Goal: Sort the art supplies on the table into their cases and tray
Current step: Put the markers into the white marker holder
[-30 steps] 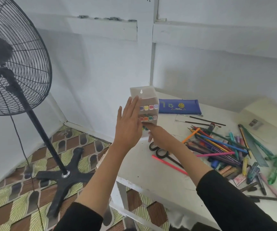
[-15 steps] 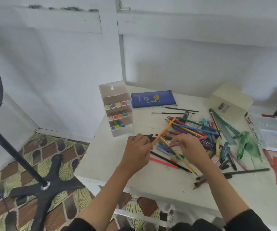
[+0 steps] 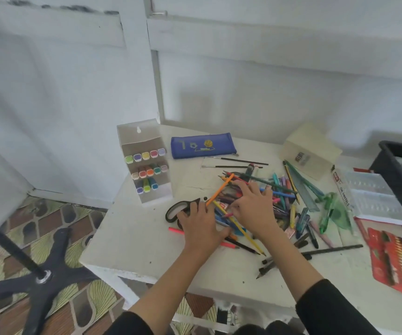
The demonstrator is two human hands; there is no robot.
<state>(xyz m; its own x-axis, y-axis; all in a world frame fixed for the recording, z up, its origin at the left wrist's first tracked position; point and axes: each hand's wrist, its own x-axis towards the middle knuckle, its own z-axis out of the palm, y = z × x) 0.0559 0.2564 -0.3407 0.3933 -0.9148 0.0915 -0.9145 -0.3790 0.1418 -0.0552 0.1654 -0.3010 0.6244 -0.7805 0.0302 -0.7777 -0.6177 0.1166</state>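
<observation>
We see both of our hands down on the big pile of pencils in the middle of the white table. Our right hand lies on top of the pile with its fingers spread out flat, and it grips nothing. Our left hand sits at the left edge of the pile, partly over the black scissors, with its fingers bent down. We cannot tell if it holds anything. An orange pencil slants up from just beside it. The clear marker case stands upright at the back left, next to the flat blue pouch. A black tray sits at the far right edge.
</observation>
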